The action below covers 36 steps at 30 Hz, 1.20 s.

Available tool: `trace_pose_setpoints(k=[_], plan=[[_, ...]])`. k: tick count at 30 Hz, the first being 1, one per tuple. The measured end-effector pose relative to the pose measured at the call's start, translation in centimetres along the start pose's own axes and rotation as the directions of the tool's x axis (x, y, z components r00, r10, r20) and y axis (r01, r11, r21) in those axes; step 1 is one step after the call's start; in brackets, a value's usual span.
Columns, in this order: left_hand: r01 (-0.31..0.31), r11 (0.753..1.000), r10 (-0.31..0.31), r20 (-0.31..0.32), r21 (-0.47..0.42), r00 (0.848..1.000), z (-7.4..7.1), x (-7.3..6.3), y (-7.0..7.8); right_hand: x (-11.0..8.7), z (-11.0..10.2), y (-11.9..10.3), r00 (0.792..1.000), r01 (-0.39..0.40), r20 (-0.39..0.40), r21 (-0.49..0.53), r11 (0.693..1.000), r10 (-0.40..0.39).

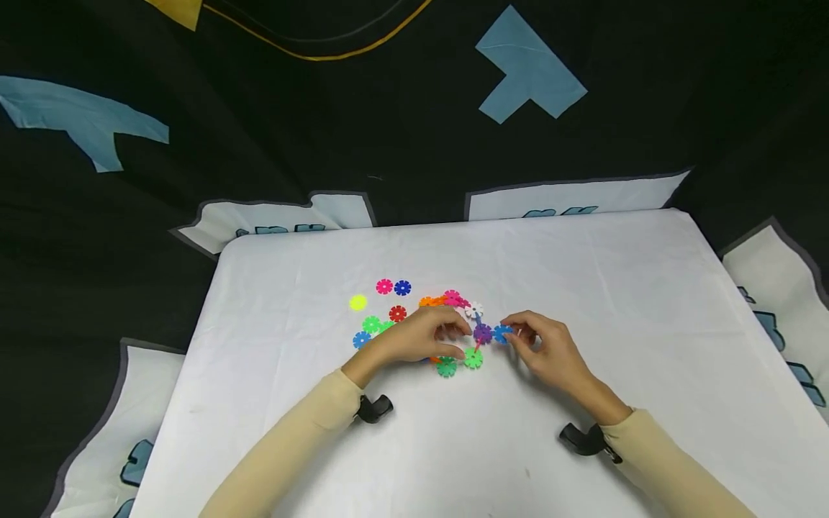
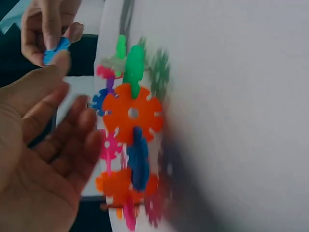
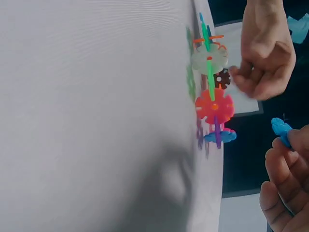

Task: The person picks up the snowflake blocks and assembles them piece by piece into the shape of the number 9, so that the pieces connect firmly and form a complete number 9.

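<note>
Beige sleeves (image 1: 285, 450): Forearms stretch in from the near side of a white-draped counter (image 1: 648, 345), a black wrist mount (image 1: 374, 409) at each cuff.
Right hand (image 1: 547, 349): Thumb and fingers pinch a blue snowflake disc (image 1: 501, 333), raised apart from the chain; gripping one side probably leaves the other slots exposed.
Left hand (image 1: 417, 334): Fingers loosely bent, thumb apart, pinching nothing; it hovers beside the chain, perhaps placed to steady it.
Disc chain (image 2: 133, 113): Orange, green, pink and purple pieces curve near mid-counter, slotted crosswise, which likely keeps many standing on edge; the left hand hides part.
Spare discs (image 1: 398, 314): Yellow, pink, dark blue and red pieces lie toward the counter's far left corner, seemingly kept within reach.
</note>
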<state>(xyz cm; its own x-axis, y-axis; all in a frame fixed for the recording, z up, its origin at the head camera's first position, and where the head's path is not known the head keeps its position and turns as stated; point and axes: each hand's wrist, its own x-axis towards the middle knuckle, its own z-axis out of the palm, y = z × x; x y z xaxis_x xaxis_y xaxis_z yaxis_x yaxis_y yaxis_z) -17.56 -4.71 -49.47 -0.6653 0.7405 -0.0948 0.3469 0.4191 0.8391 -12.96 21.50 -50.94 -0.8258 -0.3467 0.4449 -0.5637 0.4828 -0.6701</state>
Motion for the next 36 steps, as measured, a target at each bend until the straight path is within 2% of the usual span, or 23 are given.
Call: trace_pose_setpoints(k=[5, 8, 11, 13, 15, 18, 20, 22, 23, 25, 27, 30, 33, 36], plan=[[0.058, 0.996, -0.063, 0.089, 0.061, 0.994, 1.0, 1.5, 0.3, -0.7, -0.5, 0.2, 0.999, -0.037, -0.004, 0.01, 0.999, 0.037], [0.06, 0.996, -0.068, 0.13, 0.065, 0.989, 1.4, 1.7, 0.2, -0.9, -0.7, 0.3, 0.999, -0.048, -0.006, 0.025, 0.999, 0.048], [0.044, 0.998, -0.05, 0.143, 0.05, 0.988, 1.6, 1.8, 0.1, -1.0, -0.8, 0.4, 0.999, -0.047, -0.017, 0.033, 0.998, 0.048], [0.041, 0.999, -0.045, 0.126, 0.032, 0.991, 1.8, 1.8, 0.0, -1.1, -0.8, 0.5, 0.999, -0.045, -0.027, 0.037, 0.998, 0.046], [0.051, 0.999, -0.05, 0.07, -0.012, 0.996, 2.0, 1.8, 0.0, -1.2, -0.8, 0.5, 0.999, -0.036, -0.039, 0.042, 0.998, 0.037], [0.073, 0.98, -0.086, -0.064, -0.184, 0.994, 2.2, 1.7, 0.3, -1.1, -0.8, 0.6, 0.998, -0.022, -0.052, 0.071, 0.997, 0.026], [0.052, 0.942, -0.108, -0.155, -0.33, 0.982, 2.1, 1.6, 0.9, -0.8, -0.8, 0.5, 0.998, -0.007, -0.061, 0.102, 0.995, 0.013], [0.0, 0.891, -0.114, -0.223, -0.454, 0.968, 2.0, 1.5, 1.5, -0.3, -0.8, 0.4, 0.998, 0.01, -0.067, 0.14, 0.99, 0.0], [-0.029, 0.871, -0.109, -0.249, -0.491, 0.962, 1.9, 1.4, 1.8, 0.0, -0.8, 0.2, 0.998, 0.02, -0.068, 0.153, 0.988, -0.009], [-0.094, 0.854, -0.071, -0.293, -0.512, 0.953, 2.0, 1.3, 2.4, 0.7, -0.9, -0.2, 0.997, 0.042, -0.068, 0.174, 0.984, -0.031], [-0.153, 0.857, -0.024, -0.334, -0.493, 0.942, 2.1, 1.2, 2.8, 1.3, -1.0, -0.7, 0.997, 0.059, -0.064, 0.18, 0.982, -0.048], [-0.228, 0.889, 0.055, -0.401, -0.398, 0.914, 2.4, 1.2, 3.2, 2.1, -1.1, -1.4, 0.996, 0.081, -0.059, 0.177, 0.981, -0.072], [-0.284, 0.918, 0.13, -0.467, -0.278, 0.875, 2.7, 1.2, 3.5, 2.7, -1.3, -1.9, 0.995, 0.091, -0.056, 0.174, 0.981, -0.083], [-0.309, 0.936, 0.184, -0.516, -0.167, 0.836, 2.9, 1.3, 3.6, 3.0, -1.4, -2.1, 0.995, 0.093, -0.047, 0.175, 0.98, -0.086]])
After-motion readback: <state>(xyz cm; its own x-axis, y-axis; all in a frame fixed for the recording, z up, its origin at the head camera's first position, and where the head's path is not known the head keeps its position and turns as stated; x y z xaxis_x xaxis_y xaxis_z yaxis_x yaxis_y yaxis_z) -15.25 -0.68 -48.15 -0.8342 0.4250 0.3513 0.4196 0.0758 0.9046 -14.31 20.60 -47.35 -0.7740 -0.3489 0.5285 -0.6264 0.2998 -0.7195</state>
